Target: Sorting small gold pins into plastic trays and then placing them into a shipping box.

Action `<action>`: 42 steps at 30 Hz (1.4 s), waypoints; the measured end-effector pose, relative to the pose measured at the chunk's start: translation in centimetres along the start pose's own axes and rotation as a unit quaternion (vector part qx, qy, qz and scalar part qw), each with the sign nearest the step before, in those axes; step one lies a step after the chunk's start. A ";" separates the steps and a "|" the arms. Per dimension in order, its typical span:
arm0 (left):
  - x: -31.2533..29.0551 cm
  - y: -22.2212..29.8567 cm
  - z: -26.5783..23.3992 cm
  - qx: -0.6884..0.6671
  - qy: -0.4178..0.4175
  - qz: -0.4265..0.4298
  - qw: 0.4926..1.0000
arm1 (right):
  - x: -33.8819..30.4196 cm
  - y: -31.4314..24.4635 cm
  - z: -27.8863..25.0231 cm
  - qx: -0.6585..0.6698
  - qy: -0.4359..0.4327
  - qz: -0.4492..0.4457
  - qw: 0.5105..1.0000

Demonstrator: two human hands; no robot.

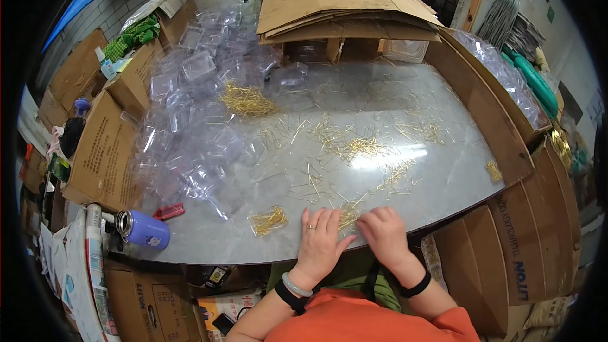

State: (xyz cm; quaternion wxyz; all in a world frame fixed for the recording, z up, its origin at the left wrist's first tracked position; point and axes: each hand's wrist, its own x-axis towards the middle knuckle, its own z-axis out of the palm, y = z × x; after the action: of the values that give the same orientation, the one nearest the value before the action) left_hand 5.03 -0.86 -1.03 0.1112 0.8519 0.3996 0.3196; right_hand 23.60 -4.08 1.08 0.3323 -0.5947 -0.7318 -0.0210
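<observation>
My left hand (320,240) lies palm down at the table's near edge, its fingers stretched forward and thumb out to the right. Beside its fingertips is a small bundle of gold wire hooks (348,216). My right hand (385,234) touches the right side of this bundle with fingers curled together; what they pinch is hidden. Left of my hands, more gold hooks (268,221) fill a small clear plastic box. Loose gold hooks (361,147) are scattered over the grey table (456,171) beyond my hands.
Clear plastic boxes (190,139) heap up on the left, with a gold pile (248,100) at their edge. A purple flask (143,228) and a red tool (169,211) sit at the near left. Cardboard sheets (348,9) are stacked at the back; a cardboard wall (481,104) lines the right.
</observation>
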 end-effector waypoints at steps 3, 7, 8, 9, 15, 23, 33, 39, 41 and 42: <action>0.0 0.1 -0.4 0.010 -0.007 -0.008 1.000 | 0.7 -0.8 0.7 0.136 -0.031 0.017 0.990; 0.0 0.1 -0.5 0.000 0.008 -0.007 1.000 | 2.3 0.2 -0.4 0.044 -0.026 0.032 0.998; 0.1 0.1 -0.5 0.000 0.007 0.000 1.000 | 2.5 0.4 -0.8 0.048 -0.054 0.016 0.997; 0.1 0.1 -0.6 0.000 0.005 0.006 1.000 | 2.5 0.6 -1.1 0.053 -0.082 0.000 0.995; 0.2 0.1 -0.5 0.000 0.006 0.003 1.000 | 2.3 4.0 0.1 -0.036 -0.061 0.050 0.996; 0.1 -0.1 -0.3 -0.014 0.002 0.003 1.000 | 1.0 1.9 -2.7 0.057 -0.147 -0.029 0.987; 0.2 -0.1 -0.6 -0.023 -0.015 -0.001 1.000 | -0.2 0.4 0.0 0.058 0.043 0.058 0.996; 0.1 -0.3 -0.3 -0.015 -0.015 0.005 1.000 | -1.1 -0.2 0.2 0.049 0.008 0.049 0.998; 0.1 -0.3 -0.2 -0.022 -0.014 -0.003 1.000 | -1.0 -0.3 0.7 0.103 -0.007 0.050 0.993; 0.1 -0.3 -0.2 -0.023 -0.010 -0.009 1.000 | -0.6 -0.2 0.8 0.130 -0.005 0.064 0.989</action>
State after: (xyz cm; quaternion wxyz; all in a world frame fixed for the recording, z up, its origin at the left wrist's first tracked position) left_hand 4.71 -0.63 -0.96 0.1381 0.8486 0.3988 0.3189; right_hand 23.06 -4.31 0.18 0.4034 -0.5922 -0.6906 0.0987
